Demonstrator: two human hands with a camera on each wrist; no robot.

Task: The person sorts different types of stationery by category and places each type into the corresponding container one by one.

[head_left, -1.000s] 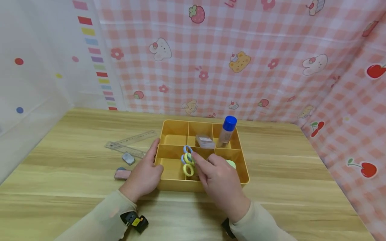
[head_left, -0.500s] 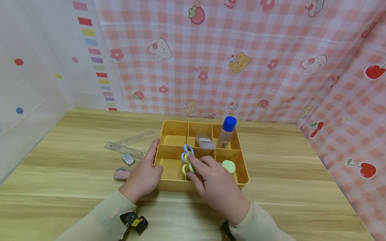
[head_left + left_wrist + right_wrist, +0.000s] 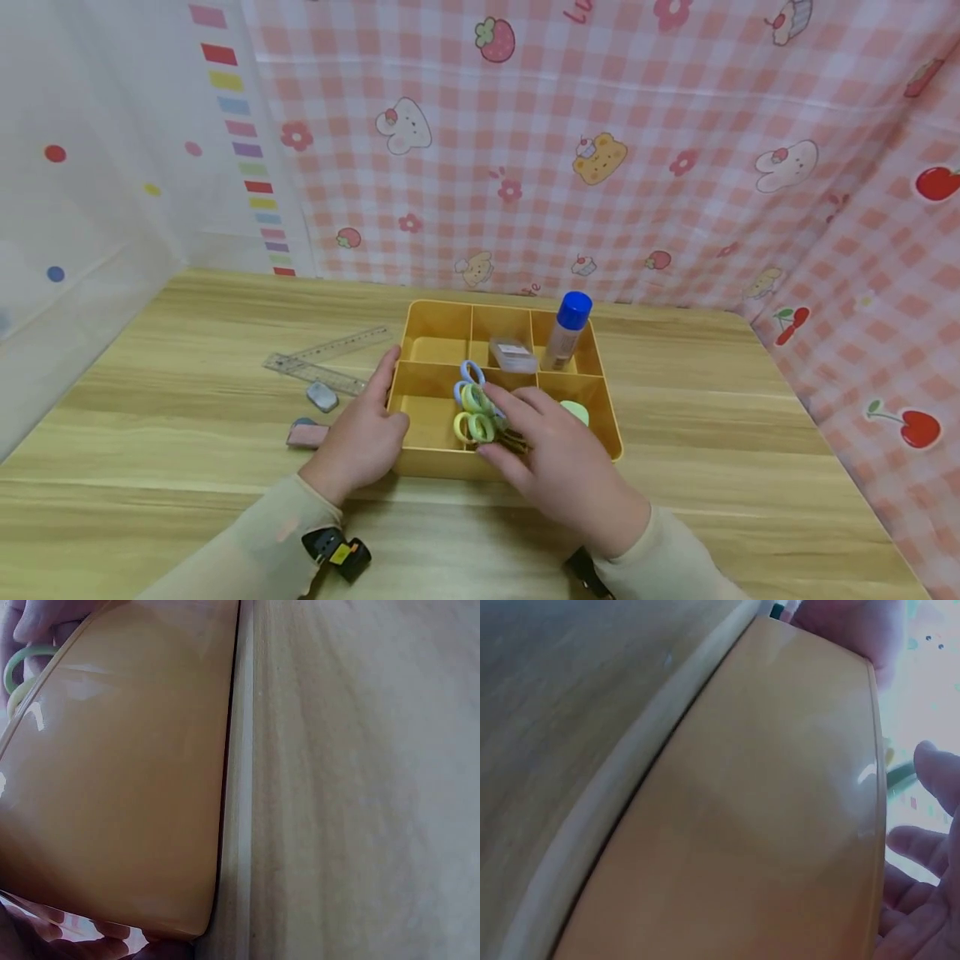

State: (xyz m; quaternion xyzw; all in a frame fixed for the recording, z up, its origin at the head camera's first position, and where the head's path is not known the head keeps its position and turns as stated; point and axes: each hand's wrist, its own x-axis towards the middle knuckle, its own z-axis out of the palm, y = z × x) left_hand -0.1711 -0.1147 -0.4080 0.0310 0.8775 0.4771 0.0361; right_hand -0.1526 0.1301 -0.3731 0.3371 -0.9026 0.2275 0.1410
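A yellow box with compartments [image 3: 442, 463] stands on the table. My left hand [image 3: 362, 437] grips its left wall, thumb over the rim and fingers along the outside. In the front middle compartment lean scissors with blue handles [image 3: 471, 371], yellow handles [image 3: 461, 427] and green handles [image 3: 482, 428]. Close to the right of the green handles is my right hand [image 3: 573, 467], index finger and thumb spread apart. In the right wrist view, its fingers [image 3: 919, 844] are parted above the box rim, near a green handle [image 3: 901, 777]. The scissors' blades are mostly hidden.
The box also holds a blue-capped glue stick [image 3: 570, 325], a clear small case [image 3: 513, 356] and a pale green rounded item [image 3: 576, 411]. Left of it lie clear rulers [image 3: 330, 350], a grey rounded object [image 3: 322, 397] and a pink block [image 3: 307, 435]. A checked curtain [image 3: 450, 167] hangs behind.
My right hand had pinched the green-handled scissors; its fingers have parted and shifted slightly right, and the green handles now show beside the yellow ones. My left hand stays on the box.
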